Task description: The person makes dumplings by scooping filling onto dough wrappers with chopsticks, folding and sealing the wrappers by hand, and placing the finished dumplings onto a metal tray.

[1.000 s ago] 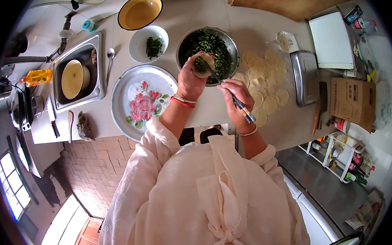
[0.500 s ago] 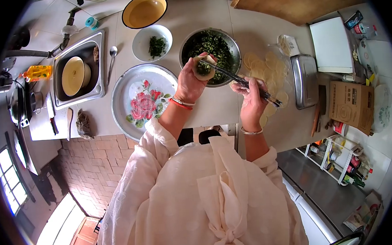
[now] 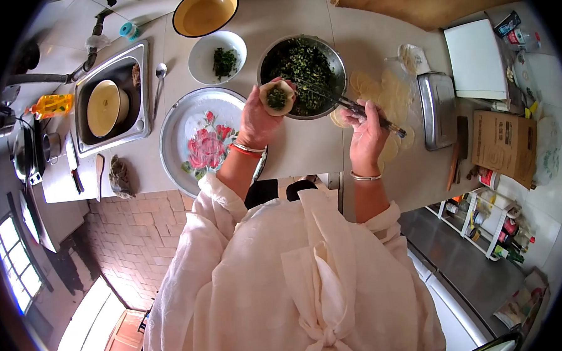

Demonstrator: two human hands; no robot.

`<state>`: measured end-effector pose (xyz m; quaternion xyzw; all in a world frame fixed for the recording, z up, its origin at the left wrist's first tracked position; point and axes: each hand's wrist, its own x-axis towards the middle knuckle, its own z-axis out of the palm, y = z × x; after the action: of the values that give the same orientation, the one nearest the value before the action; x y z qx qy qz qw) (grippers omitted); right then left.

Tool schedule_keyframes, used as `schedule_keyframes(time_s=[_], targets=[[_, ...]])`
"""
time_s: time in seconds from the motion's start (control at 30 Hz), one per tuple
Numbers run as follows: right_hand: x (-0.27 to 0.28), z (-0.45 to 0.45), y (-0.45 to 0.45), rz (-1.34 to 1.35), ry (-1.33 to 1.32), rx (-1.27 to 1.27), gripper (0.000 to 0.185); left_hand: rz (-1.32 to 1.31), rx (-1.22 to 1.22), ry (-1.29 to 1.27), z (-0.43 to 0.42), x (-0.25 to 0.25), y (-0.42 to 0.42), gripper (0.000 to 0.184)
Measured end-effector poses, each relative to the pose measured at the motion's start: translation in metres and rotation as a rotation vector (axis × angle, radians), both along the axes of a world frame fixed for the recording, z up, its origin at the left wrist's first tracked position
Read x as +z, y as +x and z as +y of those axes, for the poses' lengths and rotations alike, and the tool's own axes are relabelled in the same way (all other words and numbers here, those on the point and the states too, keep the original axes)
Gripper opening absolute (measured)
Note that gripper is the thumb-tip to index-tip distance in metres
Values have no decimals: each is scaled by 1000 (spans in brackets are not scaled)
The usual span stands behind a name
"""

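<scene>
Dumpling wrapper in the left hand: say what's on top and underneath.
Chopped green filling sits on the dumpling wrapper; the left hand supports it from below. Its underside is covered and cannot be seen.

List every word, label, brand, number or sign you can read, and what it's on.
Legible text: none.
Cardboard box: dark printed characters, too blurred to read.
Plastic bag: green print, unreadable.
Bottle with the red label: lettering too small to read.
Filled wrapper and chopsticks: no lettering that I can make out.
</scene>
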<state>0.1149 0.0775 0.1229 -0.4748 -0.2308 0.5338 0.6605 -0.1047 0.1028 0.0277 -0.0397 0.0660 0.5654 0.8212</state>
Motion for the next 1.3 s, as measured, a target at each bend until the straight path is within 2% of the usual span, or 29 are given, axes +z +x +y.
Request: schedule_keyframes(time_s=[0.1,0.13,0.23,0.47,0.57,0.87,1.03,1.17,1.3], targets=[[-21,1,15,-148,-74,29,15,30,31,-20,-10,6,-16,54],[-28,1,18,-180,-88,23,15,71,47,-100,-14,9,-21,54],[-46,-2,16,-181,-92,-12,17,194,69,-112,-26,13,-30,54],[-80,7,-9,-78,-177,-53,19,284,-22,-143,-49,17,-20,56],[-82,9,-10,6,-275,-90,19,325,-47,-151,-55,22,-14,57],[-79,6,11,212,-278,-73,22,304,-15,-174,-45,18,-9,56],[-63,10,10,78,-246,-92,24,243,-32,-88,-35,8,-4,54],[-63,19,2,-57,-211,-86,25,282,-31,-167,-38,11,-4,53],[-77,27,-13,-38,-148,-61,23,286,-31,-167,-44,8,-7,54]])
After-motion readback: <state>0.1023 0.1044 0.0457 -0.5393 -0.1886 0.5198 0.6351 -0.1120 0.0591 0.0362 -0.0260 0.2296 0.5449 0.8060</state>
